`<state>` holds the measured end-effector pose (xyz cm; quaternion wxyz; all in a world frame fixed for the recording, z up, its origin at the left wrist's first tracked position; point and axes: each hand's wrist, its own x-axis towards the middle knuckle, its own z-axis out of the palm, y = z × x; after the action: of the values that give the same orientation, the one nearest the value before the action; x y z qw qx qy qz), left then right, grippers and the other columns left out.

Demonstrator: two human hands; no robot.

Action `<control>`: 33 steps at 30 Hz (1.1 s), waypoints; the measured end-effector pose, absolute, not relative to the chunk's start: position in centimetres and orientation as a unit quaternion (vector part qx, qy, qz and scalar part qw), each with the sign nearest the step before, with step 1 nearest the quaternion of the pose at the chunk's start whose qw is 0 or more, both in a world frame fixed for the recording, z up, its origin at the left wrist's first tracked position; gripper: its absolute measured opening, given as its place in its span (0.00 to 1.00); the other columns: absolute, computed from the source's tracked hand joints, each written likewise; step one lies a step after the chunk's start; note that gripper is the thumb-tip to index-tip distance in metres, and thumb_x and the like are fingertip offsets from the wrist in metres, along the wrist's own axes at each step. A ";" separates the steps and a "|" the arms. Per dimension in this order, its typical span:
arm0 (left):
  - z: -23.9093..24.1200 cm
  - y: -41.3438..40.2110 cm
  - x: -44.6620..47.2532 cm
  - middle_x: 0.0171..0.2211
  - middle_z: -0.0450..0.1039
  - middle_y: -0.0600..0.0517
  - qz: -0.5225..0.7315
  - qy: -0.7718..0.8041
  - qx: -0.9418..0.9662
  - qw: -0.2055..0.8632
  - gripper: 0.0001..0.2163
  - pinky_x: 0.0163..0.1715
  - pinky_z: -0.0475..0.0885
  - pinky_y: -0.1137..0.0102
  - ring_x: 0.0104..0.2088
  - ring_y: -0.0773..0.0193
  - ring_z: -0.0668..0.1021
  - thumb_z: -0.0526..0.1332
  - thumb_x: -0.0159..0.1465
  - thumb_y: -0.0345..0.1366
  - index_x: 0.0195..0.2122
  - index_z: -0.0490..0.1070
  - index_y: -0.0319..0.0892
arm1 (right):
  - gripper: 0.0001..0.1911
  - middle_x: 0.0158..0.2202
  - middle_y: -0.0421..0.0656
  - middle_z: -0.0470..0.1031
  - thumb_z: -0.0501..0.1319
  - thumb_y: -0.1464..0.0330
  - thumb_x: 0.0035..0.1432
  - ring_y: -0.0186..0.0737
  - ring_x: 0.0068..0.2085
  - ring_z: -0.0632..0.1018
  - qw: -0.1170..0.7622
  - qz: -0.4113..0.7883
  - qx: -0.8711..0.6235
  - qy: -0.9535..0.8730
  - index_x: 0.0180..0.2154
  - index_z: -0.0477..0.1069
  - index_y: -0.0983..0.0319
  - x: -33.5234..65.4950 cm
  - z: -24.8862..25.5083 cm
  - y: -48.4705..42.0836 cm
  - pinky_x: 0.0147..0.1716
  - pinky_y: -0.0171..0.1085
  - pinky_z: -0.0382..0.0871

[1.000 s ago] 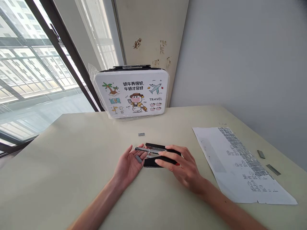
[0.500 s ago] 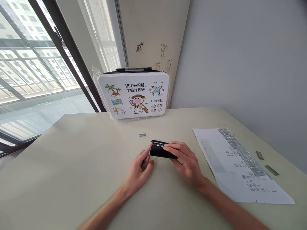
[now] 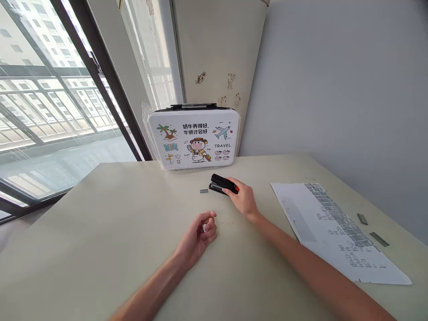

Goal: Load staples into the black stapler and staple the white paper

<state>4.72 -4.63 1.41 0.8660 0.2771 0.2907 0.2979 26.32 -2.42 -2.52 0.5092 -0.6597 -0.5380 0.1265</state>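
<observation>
Stapler [image 3: 219, 180]: black plastic, semi-gloss, bare metal inside, red bit [image 3: 237, 188] looks like plastic. Short staple strip [image 3: 203, 191]: grey metal, dull sheen. Desk [image 3: 133, 214]: smooth, satin. Sheet [image 3: 294, 214]: matt paper; silvery rows [image 3: 334, 212] on it look metallic. Right-side strips [image 3: 379, 239]: dull metal. Case [image 3: 196, 141]: smooth glossy shell, clear crinkly plastic wrap [image 3: 146, 115]. Wall [image 3: 334, 89]: smooth, matt. Window [image 3: 50, 98]: clear glass. Brown patches [image 3: 200, 78]: rough, flaky.

Your bare left hand [image 3: 199, 237] is curled into a loose fist; your bare right hand [image 3: 244, 199] grips farther forward, your bare right forearm [image 3: 297, 249] stretched out behind it.
</observation>
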 end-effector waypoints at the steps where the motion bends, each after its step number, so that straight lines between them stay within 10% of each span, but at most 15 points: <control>1: 1.3 -4.4 4.7 0.24 0.55 0.61 0.301 0.289 0.261 0.871 0.06 0.19 0.56 0.78 0.19 0.76 0.56 0.66 0.64 0.35 0.37 0.73 0.37 | 0.17 0.48 0.44 0.85 0.63 0.62 0.63 0.48 0.45 0.83 0.509 0.127 -0.657 -0.541 0.53 0.77 0.56 26.1 -2.6 -1.6 0.50 0.48 0.77; 9: 1.0 -3.6 4.6 0.47 0.79 0.36 0.349 0.287 0.139 0.881 0.14 0.45 0.77 0.67 0.44 0.56 0.83 0.59 0.72 0.39 0.47 0.76 0.32 | 0.21 0.60 0.51 0.74 0.60 0.61 0.67 0.52 0.62 0.72 0.505 0.083 -0.595 -0.620 0.59 0.70 0.58 24.2 0.0 -2.4 0.62 0.54 0.67; 16: 0.5 -3.6 4.7 0.48 0.80 0.35 0.310 0.252 0.143 0.906 0.21 0.40 0.78 0.63 0.41 0.52 0.84 0.53 0.76 0.44 0.57 0.71 0.30 | 0.26 0.68 0.54 0.64 0.72 0.56 0.59 0.58 0.71 0.60 0.327 0.065 -0.428 -0.840 0.56 0.73 0.58 22.7 1.0 -8.0 0.64 0.56 0.66; 23: 0.7 -4.0 4.8 0.47 0.81 0.37 0.279 0.261 0.194 0.904 0.19 0.37 0.76 0.64 0.34 0.56 0.83 0.54 0.76 0.44 0.52 0.76 0.32 | 0.08 0.63 0.52 0.70 0.69 0.63 0.64 0.53 0.66 0.68 0.331 0.057 -0.433 -0.837 0.44 0.76 0.58 22.8 0.8 -9.6 0.62 0.55 0.69; 33: 1.3 -4.7 5.1 0.57 0.75 0.31 0.220 0.210 0.211 0.929 0.23 0.61 0.68 0.56 0.58 0.42 0.78 0.55 0.75 0.46 0.52 0.77 0.27 | 0.06 0.55 0.50 0.74 0.63 0.66 0.68 0.48 0.54 0.76 0.415 0.023 -0.549 -0.726 0.46 0.75 0.57 23.7 0.5 -13.3 0.52 0.48 0.74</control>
<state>5.15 -4.75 1.31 0.9290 0.2108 0.2098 0.2202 23.69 -13.33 0.45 0.4146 -0.5488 -0.7255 0.0232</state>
